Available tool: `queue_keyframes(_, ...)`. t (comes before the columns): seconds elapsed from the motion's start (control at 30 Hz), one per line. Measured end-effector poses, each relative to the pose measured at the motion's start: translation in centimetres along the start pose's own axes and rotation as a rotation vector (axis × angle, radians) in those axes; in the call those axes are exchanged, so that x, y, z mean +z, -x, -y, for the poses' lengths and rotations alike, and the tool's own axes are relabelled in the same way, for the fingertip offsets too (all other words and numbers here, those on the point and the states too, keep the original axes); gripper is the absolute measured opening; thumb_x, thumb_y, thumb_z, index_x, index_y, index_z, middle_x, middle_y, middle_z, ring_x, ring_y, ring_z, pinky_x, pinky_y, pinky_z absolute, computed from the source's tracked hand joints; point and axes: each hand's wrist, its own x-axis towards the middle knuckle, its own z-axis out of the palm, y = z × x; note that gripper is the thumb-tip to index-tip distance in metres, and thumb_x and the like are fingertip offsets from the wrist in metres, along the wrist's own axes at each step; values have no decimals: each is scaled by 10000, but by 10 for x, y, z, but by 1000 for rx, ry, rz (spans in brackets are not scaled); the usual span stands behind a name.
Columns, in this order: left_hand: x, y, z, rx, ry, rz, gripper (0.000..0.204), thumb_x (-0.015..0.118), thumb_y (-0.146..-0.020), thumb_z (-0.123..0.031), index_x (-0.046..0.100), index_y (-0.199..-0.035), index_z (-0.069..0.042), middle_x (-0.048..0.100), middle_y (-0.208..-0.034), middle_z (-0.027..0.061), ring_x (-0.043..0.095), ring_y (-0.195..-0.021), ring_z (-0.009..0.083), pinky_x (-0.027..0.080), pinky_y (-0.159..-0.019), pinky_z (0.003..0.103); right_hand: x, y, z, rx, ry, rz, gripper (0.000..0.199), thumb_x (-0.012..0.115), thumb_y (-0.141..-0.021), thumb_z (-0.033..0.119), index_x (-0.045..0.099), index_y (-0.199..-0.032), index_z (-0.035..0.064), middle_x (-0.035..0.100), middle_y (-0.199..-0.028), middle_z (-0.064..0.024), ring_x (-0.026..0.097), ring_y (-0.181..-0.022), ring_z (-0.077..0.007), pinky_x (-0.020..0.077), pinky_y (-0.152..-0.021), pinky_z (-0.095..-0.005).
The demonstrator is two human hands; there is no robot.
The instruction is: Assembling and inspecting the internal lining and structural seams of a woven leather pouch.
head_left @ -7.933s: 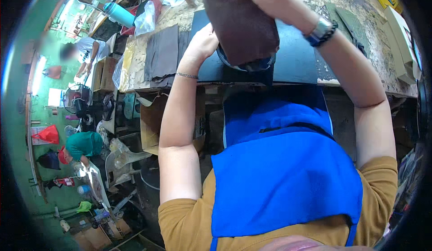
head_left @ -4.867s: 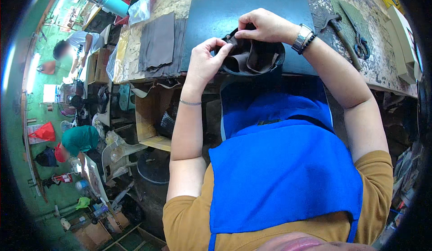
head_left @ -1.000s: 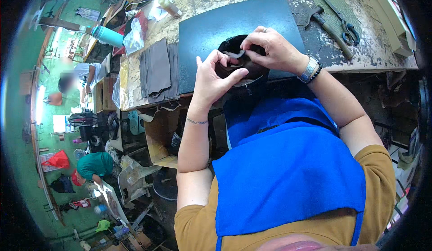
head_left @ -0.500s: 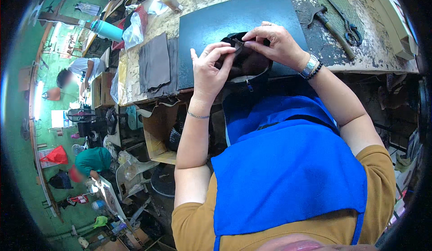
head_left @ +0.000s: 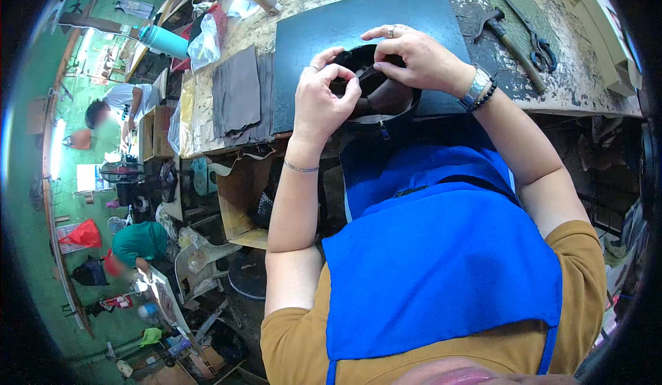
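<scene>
A black bag [head_left: 394,101] with a brownish inside lies with its mouth facing up at the front edge of the bench. A zipper pull [head_left: 385,131] hangs from its near side. Over the opening, my left hand [head_left: 325,99] has thumb and forefinger pinched together at a thin dark flap [head_left: 371,80] inside the bag. My right hand [head_left: 422,59], wearing a watch and a beaded bracelet, pinches the same flap from the other side, forefinger curled against thumb. The fingertips partly hide what they grip. Beneath the bag is a dark flat board [head_left: 310,36].
Left of the board sits a stack of dark sheets [head_left: 238,95]. A hammer [head_left: 514,47] and scissors [head_left: 534,36] lie at the right, near a pale box [head_left: 607,36]. A turquoise bottle [head_left: 164,43] stands at the left. Two people work farther left.
My hands have moved slightly apart. The left fingers have shifted lower along the flap and curl into a loop. More of the bag's inside shows.
</scene>
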Motion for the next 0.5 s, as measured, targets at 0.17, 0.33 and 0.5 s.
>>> queue_keyframes(0.17,3,-3,7,-53,89,0,112,718,-740,-125,669,-754,-25,644,-1104,193,639,-998,305,489,-870,347,2,-11,-6,126,-96,153,120,679,-813,139,628,-798,32,652,-1119,-119,629,-943,-307,499,-832,-353)
queue_keyframes(0.33,5,-1,17,-103,205,-27,155,734,-774,-148,670,-785,-7,672,-1053,184,651,-988,263,487,-862,327,5,-10,-13,228,-248,98,219,695,-821,240,696,-882,29,684,-817,-148,663,-754,-262,509,-717,-343)
queue_keyframes(0.5,8,1,22,-196,225,-51,180,732,-796,-171,675,-802,0,701,-854,132,653,-822,164,497,-748,291,4,-13,-11,359,-313,157,228,702,-821,254,705,-879,33,684,-773,-138,658,-718,-209,500,-683,-317)
